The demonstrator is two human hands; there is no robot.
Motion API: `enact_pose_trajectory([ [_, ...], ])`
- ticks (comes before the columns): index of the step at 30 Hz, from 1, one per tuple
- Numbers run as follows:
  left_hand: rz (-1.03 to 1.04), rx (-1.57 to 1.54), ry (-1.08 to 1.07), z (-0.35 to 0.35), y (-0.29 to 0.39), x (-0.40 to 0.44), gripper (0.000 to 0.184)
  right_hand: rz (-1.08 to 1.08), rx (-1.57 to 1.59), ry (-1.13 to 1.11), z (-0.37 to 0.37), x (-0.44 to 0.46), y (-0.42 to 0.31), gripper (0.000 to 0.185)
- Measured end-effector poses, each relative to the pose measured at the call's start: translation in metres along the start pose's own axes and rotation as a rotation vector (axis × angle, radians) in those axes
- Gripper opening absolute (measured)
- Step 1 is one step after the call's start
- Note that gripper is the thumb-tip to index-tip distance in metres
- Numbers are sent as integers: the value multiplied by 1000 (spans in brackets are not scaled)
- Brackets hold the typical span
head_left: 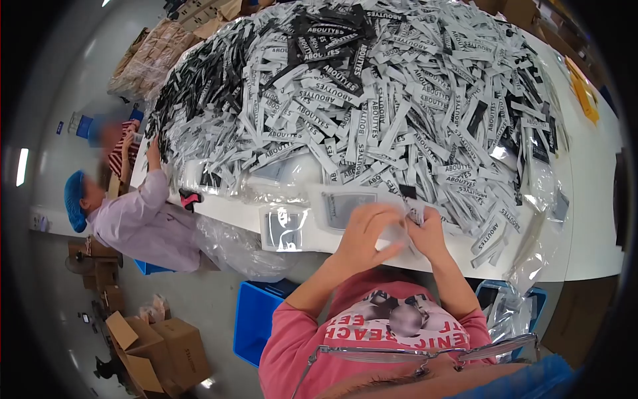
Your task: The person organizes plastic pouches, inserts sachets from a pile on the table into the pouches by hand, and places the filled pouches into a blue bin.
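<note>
My left hand [369,229] is slightly smeared by motion, its thumb apart from its curved fingers. It reaches across the near end of a clear plastic bag [332,211] with a dark printed panel. Close beside it, my right hand [427,229] is closed on a white stick packet [416,211]; part of the packet is hidden by the fingers. A small black piece [407,191] shows just beyond the fingertips. Another clear bag with a grey panel [284,228] lies on the table edge to the left. Ahead spreads a big heap of white stick packets [425,100] printed ABOUTYES.
Black packets [325,43] lie in the heap. A yellow object [582,90] is on the white table [588,219]. A blue bin [256,322] stands below left, another bin [541,302] below right. A co-worker [143,213] reaches into the heap. Cardboard boxes [179,352] sit on the floor.
</note>
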State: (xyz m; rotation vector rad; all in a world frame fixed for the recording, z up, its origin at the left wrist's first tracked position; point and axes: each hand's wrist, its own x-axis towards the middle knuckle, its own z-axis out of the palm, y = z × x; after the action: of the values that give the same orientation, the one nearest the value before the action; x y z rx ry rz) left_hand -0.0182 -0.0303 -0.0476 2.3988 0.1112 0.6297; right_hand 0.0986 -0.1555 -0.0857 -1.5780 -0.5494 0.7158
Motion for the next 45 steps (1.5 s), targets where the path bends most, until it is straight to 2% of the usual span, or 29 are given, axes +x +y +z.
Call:
enact_pose_trajectory([
  [1,52,120,16,-3,6,8,58,31,24,11,-2,1,6,14],
  [3,72,187,-88,4,0,7,97,51,-17,1,-1,-3,-5,15],
  [6,134,278,-8,7,-2,13,93,84,24,-12,-6,-4,-18,17],
  [10,136,152,-29,4,-11,12,93,17,36,9,-6,-2,-21,22],
  [13,94,81,13,4,-14,12,92,-311,-126,19,-19,-6,-36,29],
  [16,53,122,21,-8,-13,12,92,-296,-311,-139,-45,-18,-48,31],
  [17,56,155,29,-10,-13,13,92,-175,-316,-277,-56,-22,-57,26],
  [18,60,187,34,-11,-12,13,92,-182,-379,-306,-59,-23,-58,25],
  [20,95,212,63,-13,-9,14,90,-195,-508,-359,-64,-23,-61,25],
  [23,128,252,59,-13,-6,15,88,-107,-606,-314,-67,-21,-72,26],
  [26,189,310,-14,-8,-3,14,87,-219,-801,-458,-64,-19,-74,27],
  [29,235,349,-101,4,0,10,87,-253,-841,-426,-55,-8,-55,31],
  [32,169,346,-43,1,0,11,89,-276,-488,-251,-55,-4,-56,33],
  [35,109,375,71,2,-5,11,92,52,-253,-256,-71,-16,-71,36],
  [38,99,365,54,7,-3,12,93,22,-177,-202,-65,-18,-39,36],
  [41,125,353,-2,16,3,14,93,-301,-390,-106,-47,-16,-34,29],
  [44,131,358,51,16,-2,13,94,-28,264,-93,-47,-19,-28,21],
  [45,125,360,88,16,-4,14,94,-15,280,-76,-49,-18,-25,20],
])
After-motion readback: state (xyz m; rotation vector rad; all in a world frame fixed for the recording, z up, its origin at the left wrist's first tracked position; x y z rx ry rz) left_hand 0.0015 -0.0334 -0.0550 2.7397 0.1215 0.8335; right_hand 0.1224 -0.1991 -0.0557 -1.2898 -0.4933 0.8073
